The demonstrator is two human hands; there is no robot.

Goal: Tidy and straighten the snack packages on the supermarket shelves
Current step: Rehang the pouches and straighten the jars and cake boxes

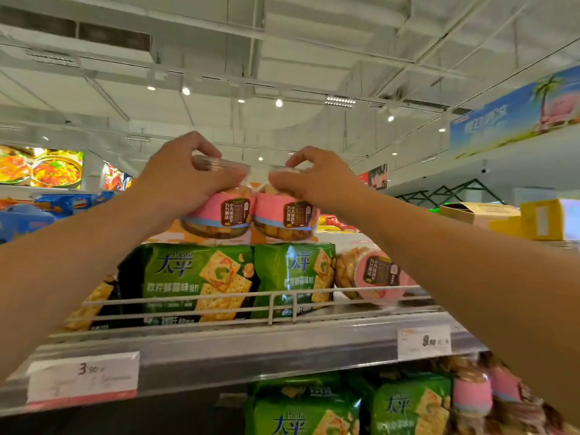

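At the centre of the frame our left hand (188,180) grips the clear lid of the left biscuit tub (219,215), and our right hand (317,183) grips the lid of the right biscuit tub (285,219). The two pink-banded tubs touch side by side, sitting on the green cracker packs (201,281) behind the shelf's wire rail (270,304). A third tub (373,274) lies tipped at centre right.

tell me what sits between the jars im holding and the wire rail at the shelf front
In the head view, two green cracker packs stand between them: the jars sit on the packs' tops, and the wire rail crosses their lower fronts.
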